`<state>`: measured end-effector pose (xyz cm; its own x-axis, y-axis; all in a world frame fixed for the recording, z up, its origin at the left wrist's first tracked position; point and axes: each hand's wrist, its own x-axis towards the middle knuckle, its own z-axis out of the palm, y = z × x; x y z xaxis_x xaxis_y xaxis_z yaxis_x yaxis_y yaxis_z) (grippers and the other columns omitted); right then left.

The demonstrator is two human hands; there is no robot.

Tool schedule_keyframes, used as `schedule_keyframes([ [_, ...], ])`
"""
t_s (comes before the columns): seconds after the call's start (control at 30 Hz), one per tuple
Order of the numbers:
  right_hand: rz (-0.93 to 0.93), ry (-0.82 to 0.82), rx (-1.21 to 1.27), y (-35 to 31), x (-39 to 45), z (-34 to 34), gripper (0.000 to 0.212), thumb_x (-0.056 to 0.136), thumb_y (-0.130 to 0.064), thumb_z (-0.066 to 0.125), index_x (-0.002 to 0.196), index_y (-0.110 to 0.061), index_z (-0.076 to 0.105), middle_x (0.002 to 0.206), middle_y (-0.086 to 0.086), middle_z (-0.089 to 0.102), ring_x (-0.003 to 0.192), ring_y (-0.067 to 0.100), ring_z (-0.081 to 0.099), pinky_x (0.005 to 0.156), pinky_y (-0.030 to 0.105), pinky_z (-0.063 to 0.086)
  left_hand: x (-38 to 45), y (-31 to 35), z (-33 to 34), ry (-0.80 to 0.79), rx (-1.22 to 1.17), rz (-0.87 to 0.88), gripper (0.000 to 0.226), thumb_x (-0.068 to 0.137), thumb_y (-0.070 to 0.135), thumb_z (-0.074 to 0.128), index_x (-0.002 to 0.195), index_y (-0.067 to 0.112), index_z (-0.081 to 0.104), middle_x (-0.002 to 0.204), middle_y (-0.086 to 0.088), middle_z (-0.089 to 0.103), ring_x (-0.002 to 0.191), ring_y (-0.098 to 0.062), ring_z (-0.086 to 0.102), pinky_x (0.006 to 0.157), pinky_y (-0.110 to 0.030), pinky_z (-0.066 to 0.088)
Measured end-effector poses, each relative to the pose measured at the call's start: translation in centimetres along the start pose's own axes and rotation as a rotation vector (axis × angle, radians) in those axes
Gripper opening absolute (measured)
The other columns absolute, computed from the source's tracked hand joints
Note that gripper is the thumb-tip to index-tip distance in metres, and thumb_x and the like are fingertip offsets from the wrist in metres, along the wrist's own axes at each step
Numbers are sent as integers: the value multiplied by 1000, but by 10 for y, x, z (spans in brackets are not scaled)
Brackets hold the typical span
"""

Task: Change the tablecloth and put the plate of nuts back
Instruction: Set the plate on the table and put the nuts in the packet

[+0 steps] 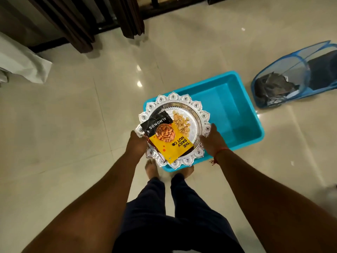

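I hold a round silver plate [197, 114] with a scalloped, ornate rim in front of my body, above the floor. My left hand [136, 145] grips its left edge and my right hand [213, 141] grips its right edge. On the plate lies a yellow and black almond packet [167, 141], and beside it a small heap of loose pale nuts [180, 121]. The plate hovers over the near corner of a blue plastic tub. No table or tablecloth is in view.
The empty blue tub [228, 110] sits on the glossy tiled floor [63, 134] just ahead of my bare feet. A blue mesh hamper [295, 70] with dark cloth lies tipped at the right. Dark curtains [76, 24] hang at the back, white fabric [21, 61] at the far left.
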<state>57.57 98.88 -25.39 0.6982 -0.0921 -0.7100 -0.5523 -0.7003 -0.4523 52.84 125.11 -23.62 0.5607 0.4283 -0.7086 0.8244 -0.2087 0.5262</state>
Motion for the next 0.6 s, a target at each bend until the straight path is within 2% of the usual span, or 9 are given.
schedule_keyframes([
  [0.07,57,21,76,0,6,5,65,94,-17,59,149,-7,25,141,18,52,128,35,50,107,38,39,11,3,1,-26,-118,-61,12,80,26,60,85,16,59,84,-6,61,85,-25,57,75,-36,43],
  [0.1,78,39,105,0,8,6,62,94,-18,58,147,-7,28,138,18,55,126,36,52,104,37,41,15,4,0,-26,-143,-83,8,84,19,59,78,15,58,76,-8,59,81,-26,56,73,-37,43],
  [0.2,118,102,162,1,11,4,47,93,-20,57,137,-15,41,130,17,61,119,37,56,91,32,40,25,7,-4,-16,-157,-165,8,91,10,58,83,11,57,83,-8,61,85,-26,59,81,-40,52],
  [0.23,119,116,176,2,10,3,44,93,-19,56,135,-17,44,127,16,62,117,36,57,88,31,40,23,9,-6,-22,-161,-167,4,88,12,61,85,10,58,88,-12,62,85,-26,59,82,-41,52],
  [0.33,126,142,196,4,3,-5,47,88,-14,60,133,-21,46,121,13,67,114,32,60,87,26,41,14,25,-10,-40,-230,-92,22,66,18,64,81,2,65,83,-20,59,79,-25,55,72,-37,43],
  [0.4,135,185,284,3,-8,-17,54,83,-8,63,133,-20,47,116,14,69,110,33,62,97,36,48,10,44,-11,-56,-226,-52,36,63,24,61,86,-3,66,81,-21,59,78,-27,56,70,-36,41],
  [0.5,139,297,432,3,-38,-39,57,78,-2,65,131,-18,51,111,18,68,106,37,64,96,51,51,-4,81,-11,-120,-157,43,38,65,31,60,85,-1,65,84,-23,65,80,-32,64,69,-34,45],
  [0.57,127,291,532,1,-49,-52,56,77,4,65,128,-16,53,103,17,66,103,40,64,94,56,51,-4,100,-10,-114,-97,104,28,79,28,62,85,1,65,83,-20,67,79,-33,66,66,-32,46],
  [0.6,118,335,616,2,-65,-64,54,76,9,64,124,-14,55,96,17,64,99,41,64,92,59,51,-11,117,-10,-150,-78,148,27,86,25,59,87,-1,66,84,-19,68,80,-34,66,69,-36,50],
])
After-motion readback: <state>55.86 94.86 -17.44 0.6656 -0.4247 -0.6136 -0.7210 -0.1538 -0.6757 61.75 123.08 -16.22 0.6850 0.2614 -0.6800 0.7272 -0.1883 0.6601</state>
